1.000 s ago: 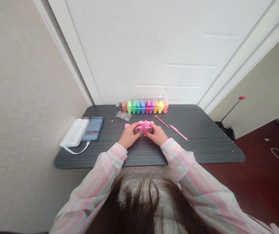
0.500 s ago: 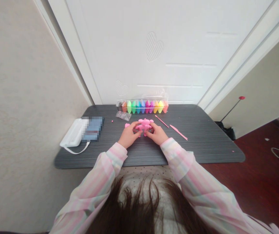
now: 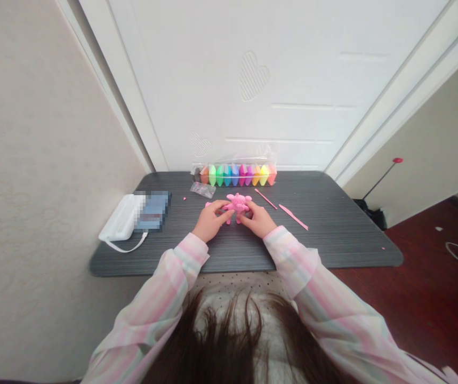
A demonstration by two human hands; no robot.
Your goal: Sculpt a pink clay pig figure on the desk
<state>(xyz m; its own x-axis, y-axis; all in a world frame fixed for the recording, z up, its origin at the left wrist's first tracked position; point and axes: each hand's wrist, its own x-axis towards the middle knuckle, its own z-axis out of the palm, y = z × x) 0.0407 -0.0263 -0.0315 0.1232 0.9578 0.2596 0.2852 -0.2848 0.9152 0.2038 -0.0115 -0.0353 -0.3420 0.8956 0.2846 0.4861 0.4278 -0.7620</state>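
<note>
A pink clay figure (image 3: 237, 202) with rounded parts on top and short legs below is between my hands at the middle of the table. My left hand (image 3: 213, 220) grips its left side with thumb and fingers. On the opposite side, my right hand (image 3: 259, 220) holds it the same way. My fingers hide parts of its body. A bit of pink clay (image 3: 208, 204) shows just behind my left hand. To the right lie a thin pink modelling tool (image 3: 266, 198) and a pink clay knife (image 3: 293, 217).
Several coloured clay packs (image 3: 234, 175) stand in a row at the back of the dark table (image 3: 332, 234). A clear plastic wrapper (image 3: 203, 190) lies before them. On the left are a white device (image 3: 119, 218) with a cable and a blurred blue item (image 3: 152, 210).
My left hand has shifted slightly, with its thumb higher on the figure, and covers more of the pink bit behind it. More of the figure's legs show.
</note>
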